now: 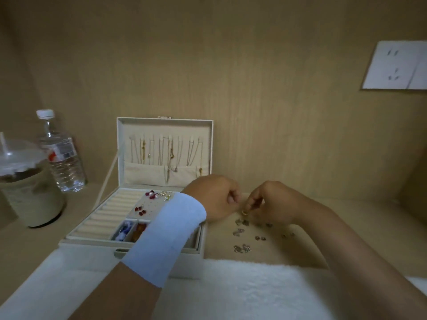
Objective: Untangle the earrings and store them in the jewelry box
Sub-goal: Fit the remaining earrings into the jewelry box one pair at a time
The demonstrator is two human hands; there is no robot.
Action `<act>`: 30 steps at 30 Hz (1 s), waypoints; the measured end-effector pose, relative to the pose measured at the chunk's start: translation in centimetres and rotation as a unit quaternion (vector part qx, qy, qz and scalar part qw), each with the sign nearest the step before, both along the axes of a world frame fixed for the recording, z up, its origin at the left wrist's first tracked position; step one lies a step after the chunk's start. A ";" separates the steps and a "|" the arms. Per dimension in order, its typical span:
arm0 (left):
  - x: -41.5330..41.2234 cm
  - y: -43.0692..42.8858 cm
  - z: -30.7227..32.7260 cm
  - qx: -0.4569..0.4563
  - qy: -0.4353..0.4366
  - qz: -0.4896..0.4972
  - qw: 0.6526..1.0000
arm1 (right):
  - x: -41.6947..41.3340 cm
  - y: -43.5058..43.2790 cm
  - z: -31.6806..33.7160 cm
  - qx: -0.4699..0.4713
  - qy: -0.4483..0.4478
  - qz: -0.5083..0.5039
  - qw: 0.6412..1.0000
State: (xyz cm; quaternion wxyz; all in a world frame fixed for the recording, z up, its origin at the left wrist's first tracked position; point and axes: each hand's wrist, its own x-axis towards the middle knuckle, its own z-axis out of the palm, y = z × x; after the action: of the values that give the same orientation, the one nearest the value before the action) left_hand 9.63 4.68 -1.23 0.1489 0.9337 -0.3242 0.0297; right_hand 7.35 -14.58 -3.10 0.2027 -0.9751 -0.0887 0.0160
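Note:
An open cream jewelry box (97,227) stands left of centre, necklaces hanging in its raised lid (165,153). Red and pearl earrings (151,195) lie in its earring tray. Several small silver earrings (241,248) are scattered on the desk to the right of the box. My right hand (275,202) pinches a gold earring (245,212) just above that scatter. My left hand (217,199), with a pale blue wristband, has its fingers curled close beside the right hand's fingertips; whether it pinches anything is hidden.
A clear water bottle (61,155) and a lidded drink cup (27,183) stand at the far left. A white fluffy cloth (242,289) lies along the near edge. A wall socket (397,65) sits at the upper right. Wooden walls close in the back and sides.

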 end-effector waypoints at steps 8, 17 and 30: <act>0.7 -2.3 -2.3 0.124 0.005 0.027 0.992 | 0.7 0.4 -1.4 -0.029 -0.013 -0.001 1.000; 1.1 -4.1 -2.4 0.154 0.037 0.040 0.987 | 0.9 -1.2 -0.9 0.095 -0.047 -0.063 0.992; 1.0 -3.9 -1.8 0.064 0.069 0.067 0.993 | 0.8 -1.3 -1.0 0.148 -0.088 -0.034 0.985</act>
State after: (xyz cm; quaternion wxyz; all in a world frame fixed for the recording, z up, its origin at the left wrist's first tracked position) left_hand 10.66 0.81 -3.06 0.1086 0.9607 -0.2513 -0.0453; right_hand 8.14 -15.87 -4.06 0.3366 -0.9344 -0.0743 -0.0898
